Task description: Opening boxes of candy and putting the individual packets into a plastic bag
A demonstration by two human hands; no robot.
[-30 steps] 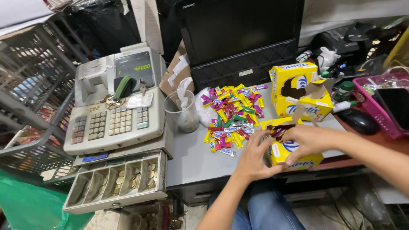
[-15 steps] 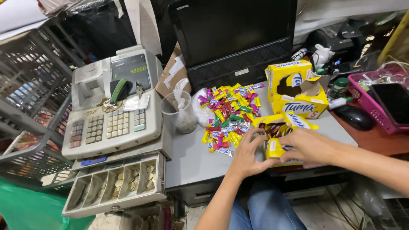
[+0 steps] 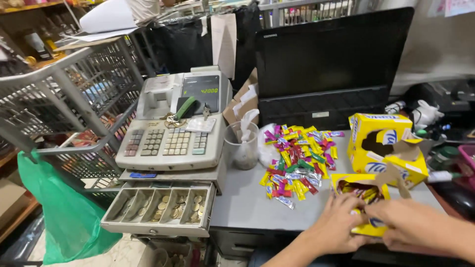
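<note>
- Step in hand: both hands work at the open top of the small yellow cardboard candy box (image 3: 360, 207), which stands at the front edge of the grey desk (image 3: 247, 205), toward its right corner.
- Left hand (image 3: 339, 225): the fingers rest against the box's front left side and its top rim, gripping the carton and steadying it.
- Right hand (image 3: 420, 227): it lies on the box's right side, fingers curled over the front right corner. How firm the grip is cannot be told, since the palm side is hidden.
- Box state: the brown inner flap (image 3: 396, 178) stands raised at the right rear of the opening, and wrapped sweets show inside.
- Position relative to the hands: the box sits between the two hands, touching both, with its rear half uncovered.
- Judged requirement for the next move: the box must stay upright and braced by one hand, so that its contents do not spill over the front edge.
- Nearby: the loose pile of multicoloured wrapped candies (image 3: 297, 160) lies just behind and left of the box, apart from both hands.
- A larger yellow cardboard carton (image 3: 378, 146) with a torn opening stands directly behind the small box.
- The beige cash register (image 3: 175, 128) occupies the left end of the desk, its coin drawer (image 3: 161, 207) pulled open.
</note>
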